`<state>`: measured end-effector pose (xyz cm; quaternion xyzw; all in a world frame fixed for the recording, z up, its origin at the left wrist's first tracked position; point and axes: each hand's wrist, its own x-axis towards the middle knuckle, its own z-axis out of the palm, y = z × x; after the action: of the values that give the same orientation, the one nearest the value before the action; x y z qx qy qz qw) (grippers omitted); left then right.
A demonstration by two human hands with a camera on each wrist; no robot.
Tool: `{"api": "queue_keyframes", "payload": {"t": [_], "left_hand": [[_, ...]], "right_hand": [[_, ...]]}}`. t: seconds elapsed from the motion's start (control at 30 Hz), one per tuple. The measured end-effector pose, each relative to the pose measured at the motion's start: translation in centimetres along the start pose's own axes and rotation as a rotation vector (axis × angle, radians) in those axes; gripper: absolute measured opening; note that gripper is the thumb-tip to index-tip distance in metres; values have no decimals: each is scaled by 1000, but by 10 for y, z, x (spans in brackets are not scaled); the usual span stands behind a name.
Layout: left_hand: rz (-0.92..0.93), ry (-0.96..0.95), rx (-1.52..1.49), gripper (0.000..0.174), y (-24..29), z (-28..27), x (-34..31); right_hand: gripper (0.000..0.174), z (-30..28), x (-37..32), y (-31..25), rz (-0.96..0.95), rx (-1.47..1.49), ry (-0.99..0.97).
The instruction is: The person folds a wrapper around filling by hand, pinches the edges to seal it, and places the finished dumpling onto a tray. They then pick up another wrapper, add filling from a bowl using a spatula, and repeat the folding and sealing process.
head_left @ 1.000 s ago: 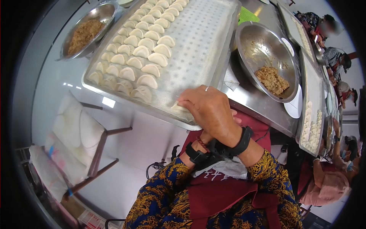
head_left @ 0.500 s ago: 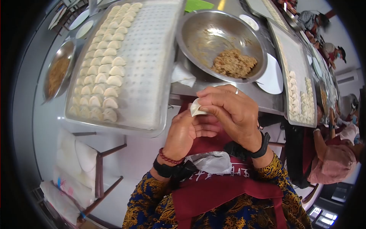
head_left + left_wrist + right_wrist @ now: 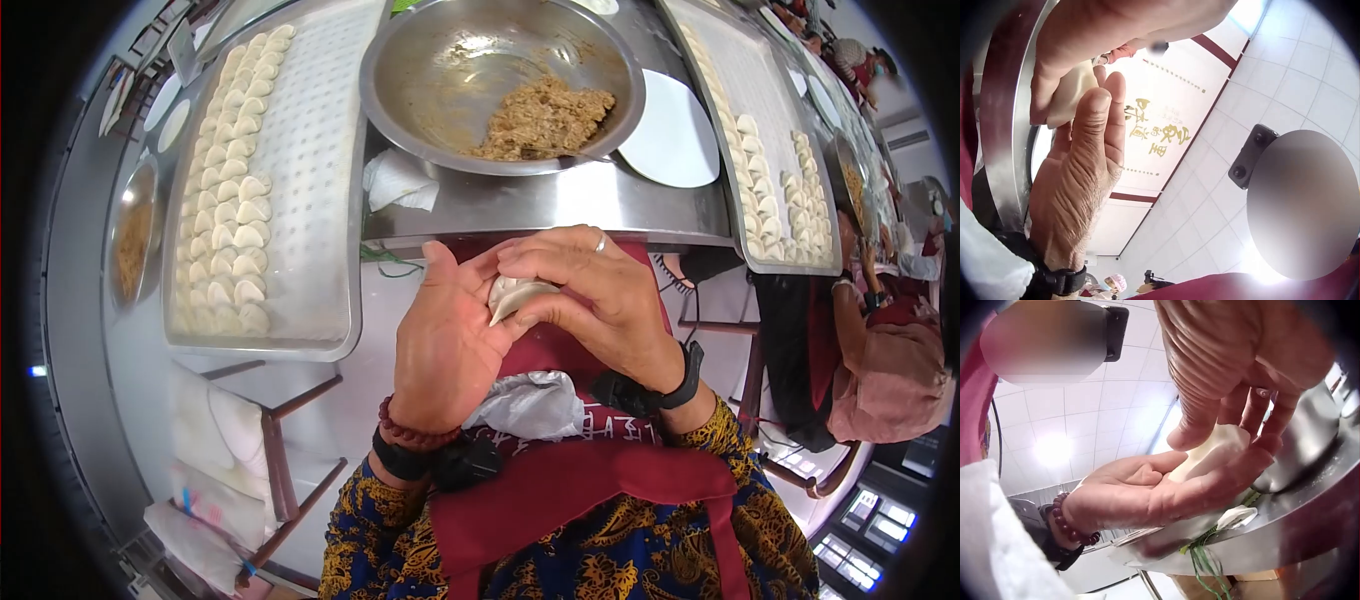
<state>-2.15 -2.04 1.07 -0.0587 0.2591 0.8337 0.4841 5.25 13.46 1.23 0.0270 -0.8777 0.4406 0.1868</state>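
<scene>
In the head view my left hand is palm up with its fingers extended, and a folded pale dumpling lies on those fingers. My right hand comes over from the other side and pinches that dumpling between thumb and fingers. Seen from the right wrist, the smooth dough of the dumpling sits between the right thumb and the left fingers. From the left wrist, the left thumb stands up straight beside the dumpling. Both hands are in front of the apron, just short of the steel table edge.
A large steel bowl with minced filling stands ahead. Left of it, a perforated tray carries rows of dumplings; a second tray lies right. A white plate and crumpled tissue flank the bowl. Other people sit far right.
A second ago the right hand held a dumpling at the left tray's near corner. Both hands have come back before the body, and the dumpling now lies on the left fingers. The view has turned right.
</scene>
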Motion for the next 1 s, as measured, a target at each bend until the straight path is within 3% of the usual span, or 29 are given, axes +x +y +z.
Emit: {"api": "queue_keyframes", "payload": {"t": [0.13,0.3,0.4,0.73,0.83,0.9,1.0], "left_hand": [[37,-3,126,69,-7,-1,2],[-23,-25,124,68,-10,2,1],[-36,-37,141,69,-10,7,1],[-47,-53,176,71,-15,5,4],[-50,-62,162,72,-14,5,4],[-19,-60,178,73,-13,9,3],[-6,-36,99,74,-13,9,2]], "right_hand": [[30,-1,-6,7,-4,58,4],[18,-4,-8,14,-130,37,-136],[8,0,-10,15,-138,61,-75],[10,2,-14,20,-208,11,-39],[14,4,-14,20,-198,38,-45],[20,7,-15,15,-9,167,37],[25,-3,-12,7,40,242,21]]}}
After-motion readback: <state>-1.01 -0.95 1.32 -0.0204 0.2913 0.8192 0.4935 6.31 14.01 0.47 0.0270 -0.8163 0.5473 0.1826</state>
